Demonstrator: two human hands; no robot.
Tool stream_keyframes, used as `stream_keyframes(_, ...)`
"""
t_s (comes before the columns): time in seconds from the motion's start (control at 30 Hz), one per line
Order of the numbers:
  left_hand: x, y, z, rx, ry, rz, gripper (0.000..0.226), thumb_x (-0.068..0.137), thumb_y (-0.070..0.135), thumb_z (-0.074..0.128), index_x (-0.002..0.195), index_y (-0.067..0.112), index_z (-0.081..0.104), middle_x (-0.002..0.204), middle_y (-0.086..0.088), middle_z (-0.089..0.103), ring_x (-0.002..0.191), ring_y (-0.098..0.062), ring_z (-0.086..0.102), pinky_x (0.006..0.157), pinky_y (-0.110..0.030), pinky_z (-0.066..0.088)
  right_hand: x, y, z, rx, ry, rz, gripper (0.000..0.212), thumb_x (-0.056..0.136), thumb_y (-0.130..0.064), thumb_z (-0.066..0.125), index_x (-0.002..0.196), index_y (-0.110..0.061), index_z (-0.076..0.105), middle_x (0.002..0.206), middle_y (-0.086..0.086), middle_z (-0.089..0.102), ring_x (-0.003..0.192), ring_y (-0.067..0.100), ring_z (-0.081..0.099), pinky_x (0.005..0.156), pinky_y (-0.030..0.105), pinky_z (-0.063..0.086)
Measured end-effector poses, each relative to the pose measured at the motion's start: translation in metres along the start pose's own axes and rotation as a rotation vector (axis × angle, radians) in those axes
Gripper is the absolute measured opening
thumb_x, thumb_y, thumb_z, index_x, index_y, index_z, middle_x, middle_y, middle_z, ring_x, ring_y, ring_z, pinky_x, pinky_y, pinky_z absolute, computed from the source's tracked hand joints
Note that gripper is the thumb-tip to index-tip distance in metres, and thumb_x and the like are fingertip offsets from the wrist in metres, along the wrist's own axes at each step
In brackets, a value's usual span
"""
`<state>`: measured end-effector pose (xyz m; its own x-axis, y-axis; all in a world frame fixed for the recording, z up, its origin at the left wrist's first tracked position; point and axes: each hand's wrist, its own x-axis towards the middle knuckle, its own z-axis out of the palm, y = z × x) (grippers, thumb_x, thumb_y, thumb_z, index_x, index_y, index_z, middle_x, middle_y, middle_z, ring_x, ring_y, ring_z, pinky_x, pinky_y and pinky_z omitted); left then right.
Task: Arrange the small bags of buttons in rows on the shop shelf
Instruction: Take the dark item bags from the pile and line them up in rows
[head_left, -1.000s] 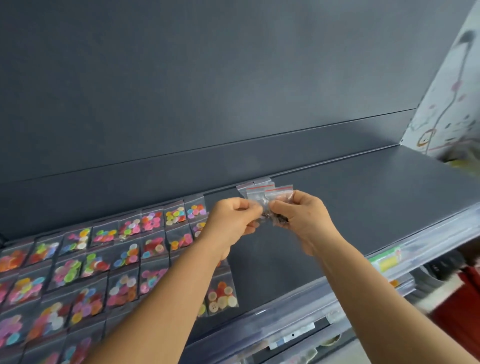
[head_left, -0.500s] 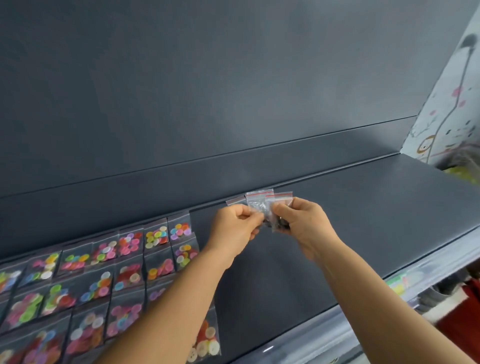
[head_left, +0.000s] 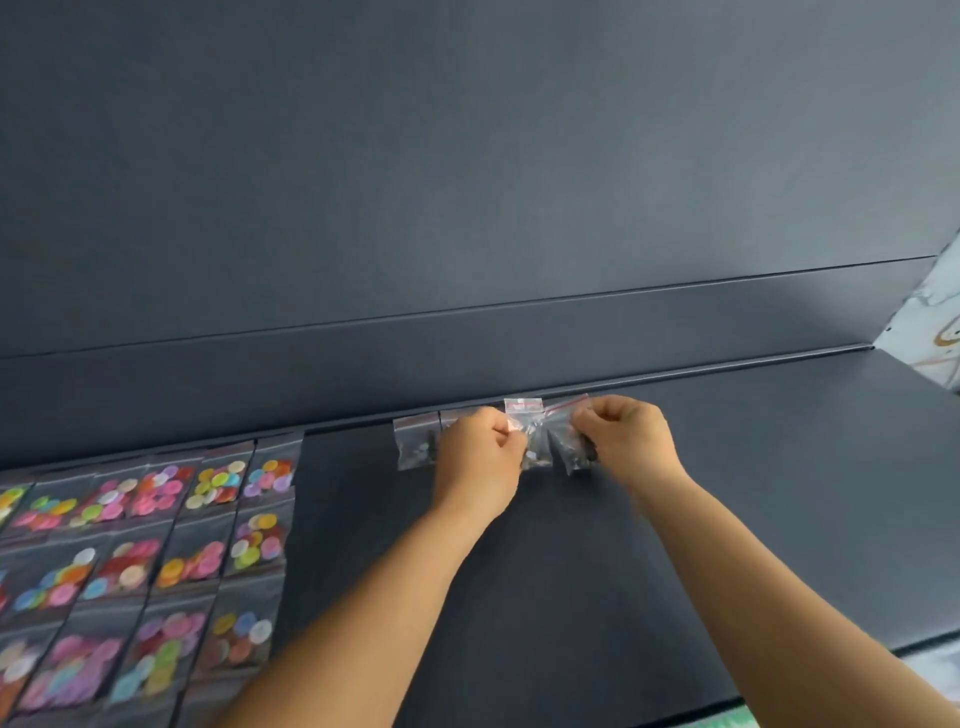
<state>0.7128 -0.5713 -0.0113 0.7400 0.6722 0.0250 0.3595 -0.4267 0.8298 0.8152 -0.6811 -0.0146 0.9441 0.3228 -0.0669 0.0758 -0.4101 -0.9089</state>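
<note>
Two hands are seen at the centre of the frame, close to the back edge of the dark shelf (head_left: 753, 519). The left hand (head_left: 480, 457) is curled, and a clear bag (head_left: 524, 415) with a red seal strip is pinched between its thumb and fingers. The right hand (head_left: 623, 439) is curled too, and a second bag (head_left: 569, 447) is pinched at its side. A third bag (head_left: 415, 447) lies just left of the left hand, against the back wall (head_left: 467, 208); whether it is touched by that hand cannot be told.

The bags are judged to be very light, soft and slippery, with loose buttons that shift inside the film and make a lump at the bottom. The flat sealed top or a side edge is judged the best place to be pinched, since the film there stays thin and the buttons are not squeezed. A light grip should be enough; little risk of breakage is expected.

At the lower left of the frame, rows of bags of coloured buttons (head_left: 156, 561) are already laid out edge to edge, some overlapping slightly. A bare strip of shelf is left between those rows and the bags in hand, and much open shelf is seen to the right, as far as the patterned side panel (head_left: 935, 322) at the right edge. The step at the back of the shelf gives a straight line against which bag tops may be set. The front edge of the shelf is seen only at the lower right.
</note>
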Motion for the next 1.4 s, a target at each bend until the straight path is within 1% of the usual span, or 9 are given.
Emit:
stream_keyframes(0.1, 0.005, 0.010, 0.016, 0.167, 0.056, 0.054, 0.011, 0.090, 0.020, 0.054, 0.099, 0.015, 0.059, 0.087, -0.004, 0.069, 0.081, -0.023, 0.062, 0.068, -0.033, 0.049, 0.013, 0.008, -0.005, -0.102, -0.020, -0.045, 0.020, 0.081, -0.012, 0.055, 0.063, -0.019, 0.061, 0.048, -0.009, 0.055, 0.044, 0.007, 0.045, 0.043, 0.018, 0.035)
stream_keyframes(0.17, 0.009, 0.013, 0.022, 0.329, 0.076, 0.090, 0.019, 0.092, 0.019, 0.051, 0.110, 0.013, 0.054, 0.094, -0.007, 0.067, 0.086, -0.028, 0.060, 0.065, -0.035, 0.045, 0.017, 0.009, -0.006, -0.219, -0.061, -0.093, 0.016, 0.082, -0.012, 0.053, 0.071, -0.022, 0.059, 0.061, -0.007, 0.060, 0.059, 0.018, 0.054, 0.046, 0.023, 0.036)
stream_keyframes(0.33, 0.007, 0.004, 0.024, 0.583, 0.123, 0.239, 0.030, 0.094, 0.019, 0.053, 0.123, 0.015, 0.049, 0.119, -0.003, 0.050, 0.111, -0.024, 0.044, 0.083, -0.034, 0.041, 0.019, 0.019, -0.016, -0.462, -0.116, -0.273, 0.039, 0.086, -0.008, 0.053, 0.123, -0.018, 0.058, 0.122, 0.008, 0.059, 0.113, 0.030, 0.052, 0.084, 0.028, 0.039)
stream_keyframes(0.43, 0.002, -0.005, 0.029, 0.667, 0.006, 0.411, 0.028, 0.093, 0.013, 0.050, 0.121, 0.015, 0.057, 0.122, 0.002, 0.052, 0.113, -0.021, 0.039, 0.090, -0.032, 0.040, 0.014, 0.020, -0.022, -0.509, -0.215, -0.471, 0.029, 0.078, 0.002, 0.057, 0.098, -0.013, 0.072, 0.106, 0.008, 0.065, 0.100, 0.027, 0.057, 0.081, 0.019, 0.038)
stream_keyframes(0.5, 0.000, -0.008, 0.033, 0.655, -0.059, 0.396, 0.031, 0.093, 0.008, 0.049, 0.122, 0.014, 0.058, 0.122, 0.002, 0.055, 0.114, -0.020, 0.040, 0.089, -0.033, 0.043, 0.013, 0.021, -0.021, -0.533, -0.277, -0.512, 0.017, 0.075, 0.002, 0.058, 0.081, -0.010, 0.070, 0.086, 0.006, 0.064, 0.086, 0.023, 0.056, 0.079, 0.026, 0.043)
stream_keyframes(0.77, 0.005, -0.009, 0.032, 0.685, -0.026, 0.358, 0.030, 0.088, 0.000, 0.049, 0.114, 0.012, 0.061, 0.113, -0.003, 0.060, 0.107, -0.021, 0.050, 0.079, -0.034, 0.048, 0.019, 0.019, -0.006, -0.503, -0.232, -0.449, 0.016, 0.085, -0.011, 0.059, 0.094, -0.016, 0.072, 0.099, 0.001, 0.062, 0.098, 0.019, 0.052, 0.083, 0.025, 0.040)
stream_keyframes(1.13, 0.010, -0.005, 0.024, 0.694, -0.033, 0.354, 0.023, 0.084, -0.004, 0.047, 0.099, 0.010, 0.059, 0.103, -0.005, 0.059, 0.099, -0.024, 0.052, 0.063, -0.031, 0.034, 0.024, 0.012, 0.005, -0.505, -0.271, -0.471, 0.021, 0.086, -0.009, 0.055, 0.098, -0.017, 0.071, 0.103, 0.002, 0.062, 0.105, 0.021, 0.050, 0.088, 0.024, 0.037)
stream_keyframes(1.3, 0.011, -0.005, 0.023, 0.718, -0.055, 0.352, 0.020, 0.086, -0.003, 0.049, 0.098, 0.010, 0.058, 0.103, -0.005, 0.059, 0.099, -0.024, 0.053, 0.063, -0.031, 0.036, 0.025, 0.013, 0.005, -0.559, -0.271, -0.469, 0.022, 0.087, -0.013, 0.056, 0.103, -0.020, 0.070, 0.112, 0.004, 0.059, 0.109, 0.025, 0.049, 0.088, 0.026, 0.039)
stream_keyframes(1.4, 0.008, -0.006, 0.021, 0.715, -0.040, 0.337, 0.021, 0.090, 0.005, 0.051, 0.110, 0.012, 0.058, 0.112, -0.003, 0.059, 0.106, -0.021, 0.052, 0.075, -0.033, 0.046, 0.020, 0.012, 0.005, -0.593, -0.257, -0.478, 0.025, 0.086, -0.017, 0.059, 0.109, -0.019, 0.066, 0.118, 0.003, 0.057, 0.113, 0.026, 0.046, 0.086, 0.026, 0.037)
